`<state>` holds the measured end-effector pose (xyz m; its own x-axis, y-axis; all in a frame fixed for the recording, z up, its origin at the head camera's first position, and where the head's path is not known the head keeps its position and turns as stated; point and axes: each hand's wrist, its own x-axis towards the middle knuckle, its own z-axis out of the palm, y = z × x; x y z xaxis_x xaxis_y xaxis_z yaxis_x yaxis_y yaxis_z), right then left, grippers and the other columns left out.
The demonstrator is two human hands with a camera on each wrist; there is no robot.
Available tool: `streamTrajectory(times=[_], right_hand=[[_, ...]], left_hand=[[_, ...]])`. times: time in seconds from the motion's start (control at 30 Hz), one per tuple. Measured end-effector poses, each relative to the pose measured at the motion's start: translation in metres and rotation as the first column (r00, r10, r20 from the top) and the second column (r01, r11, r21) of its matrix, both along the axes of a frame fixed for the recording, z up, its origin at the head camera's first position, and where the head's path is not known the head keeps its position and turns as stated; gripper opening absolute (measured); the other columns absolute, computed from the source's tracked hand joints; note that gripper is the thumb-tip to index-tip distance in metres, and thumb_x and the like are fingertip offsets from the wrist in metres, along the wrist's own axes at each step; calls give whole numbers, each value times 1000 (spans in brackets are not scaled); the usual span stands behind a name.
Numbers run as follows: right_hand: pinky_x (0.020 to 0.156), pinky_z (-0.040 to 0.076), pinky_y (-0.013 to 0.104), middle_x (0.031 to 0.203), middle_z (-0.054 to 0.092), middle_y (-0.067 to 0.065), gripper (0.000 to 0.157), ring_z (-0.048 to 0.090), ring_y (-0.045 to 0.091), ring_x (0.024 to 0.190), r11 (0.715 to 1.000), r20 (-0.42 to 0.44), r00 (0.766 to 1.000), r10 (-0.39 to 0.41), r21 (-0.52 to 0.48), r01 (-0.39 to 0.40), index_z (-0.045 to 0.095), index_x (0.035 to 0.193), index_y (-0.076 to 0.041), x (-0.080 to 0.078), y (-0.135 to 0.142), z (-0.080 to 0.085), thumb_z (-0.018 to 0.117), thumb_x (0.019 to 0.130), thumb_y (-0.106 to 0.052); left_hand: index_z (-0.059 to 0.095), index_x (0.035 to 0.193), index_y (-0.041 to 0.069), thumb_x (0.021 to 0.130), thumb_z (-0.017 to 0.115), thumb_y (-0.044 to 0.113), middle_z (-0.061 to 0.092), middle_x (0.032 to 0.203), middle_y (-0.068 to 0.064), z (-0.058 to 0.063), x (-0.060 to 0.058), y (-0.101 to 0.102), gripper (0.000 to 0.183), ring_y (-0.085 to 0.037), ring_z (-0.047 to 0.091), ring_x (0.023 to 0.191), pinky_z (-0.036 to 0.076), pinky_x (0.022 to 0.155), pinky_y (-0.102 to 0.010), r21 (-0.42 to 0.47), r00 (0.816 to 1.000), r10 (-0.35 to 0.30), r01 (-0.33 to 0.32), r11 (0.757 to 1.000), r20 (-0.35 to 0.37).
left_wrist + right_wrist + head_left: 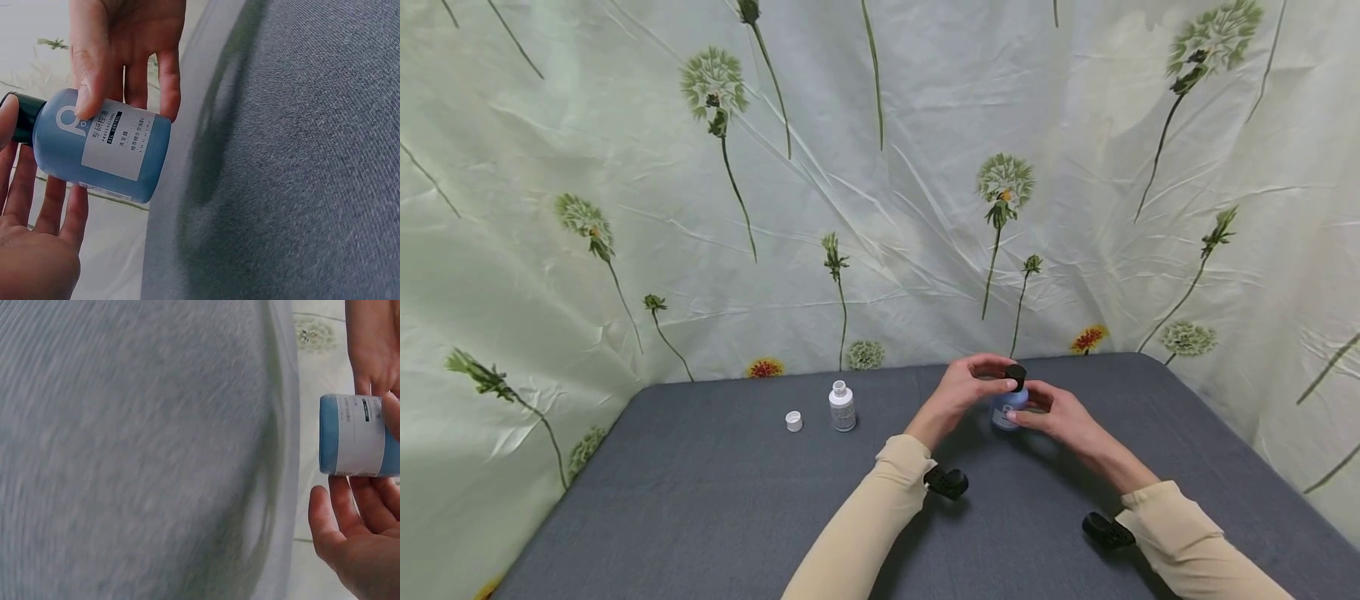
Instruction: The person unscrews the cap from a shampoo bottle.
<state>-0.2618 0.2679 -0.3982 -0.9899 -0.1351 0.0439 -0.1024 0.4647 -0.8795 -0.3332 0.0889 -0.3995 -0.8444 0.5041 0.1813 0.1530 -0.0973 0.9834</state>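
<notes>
A blue bottle (pixel 1004 410) with a white label and a dark cap (pixel 1016 377) stands upright between both hands. My left hand (pixel 958 395) pinches the cap; in the left wrist view its thumb lies against the dark cap (pixel 28 119). My right hand (pixel 1060 415) grips the body, with its thumb over the label and fingers around the far side. The right wrist view shows only the lower part of the blue bottle (pixel 361 437), its cap out of frame.
Left of the hands, a small white bottle (pixel 842 407) stands uncapped on the grey table (pixel 715 500). A white cap (pixel 793 422) lies beside it. Behind the table hangs a pale cloth (pixel 910 250) with printed dandelions.
</notes>
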Motion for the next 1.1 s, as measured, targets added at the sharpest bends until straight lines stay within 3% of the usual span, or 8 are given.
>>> streamTrajectory(times=[0.53, 1.1], right_hand=[[94, 47, 49, 134, 55, 23, 66, 50, 38, 123, 998, -32, 999, -7, -55, 5, 45, 141, 4, 1, -29, 6, 72, 92, -31], [93, 48, 48, 129, 59, 20, 61, 52, 37, 121, 997, -75, 997, -30, -77, 24, 50, 138, 3, 2, -58, 12, 73, 91, -27]], left_hand=[[73, 113, 13, 87, 76, 10, 71, 106, -2, 7, -2, -28, 27, -16, 64, 102, 46, 93, -36, 12, 1000, -9, 9, 1000, -1], [70, 118, 6, 88, 73, 7, 70, 107, -6, 17, 0, -57, 30, -20, 63, 104, 45, 95, -39, 47, 1000, 1, 0, 999, -21]])
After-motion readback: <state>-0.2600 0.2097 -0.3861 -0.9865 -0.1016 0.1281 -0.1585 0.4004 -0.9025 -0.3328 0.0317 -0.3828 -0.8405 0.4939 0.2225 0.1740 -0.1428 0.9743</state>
